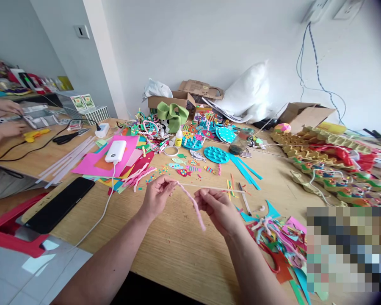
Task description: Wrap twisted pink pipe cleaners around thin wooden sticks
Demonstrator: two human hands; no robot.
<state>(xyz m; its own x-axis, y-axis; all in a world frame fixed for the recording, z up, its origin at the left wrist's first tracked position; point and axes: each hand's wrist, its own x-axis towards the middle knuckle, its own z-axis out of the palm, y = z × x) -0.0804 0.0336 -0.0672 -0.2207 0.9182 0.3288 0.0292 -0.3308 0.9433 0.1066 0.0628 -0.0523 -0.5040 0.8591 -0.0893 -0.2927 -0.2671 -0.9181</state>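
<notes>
Between my hands hangs a fuzzy pink strand (190, 199), its lower end dangling free above the wooden table (165, 254). My left hand (157, 195) pinches its upper end. My right hand (214, 207) is closed with fingertips pressed together beside the strand's middle; what exactly they grip is too small to tell. Behind the hands lie paper fish (184, 172), a blue round piece (216, 155), a glue bottle (178, 138) and a tape ring (170, 151). A bunch of pink strands (139, 176) rests left of my left hand.
A black phone (62, 205) and a white power bank (116, 151) with its cable lie at left. Scraps and red scissors (273, 256) are at right, near egg cartons (330, 169). Another person's hands (8, 116) show far left.
</notes>
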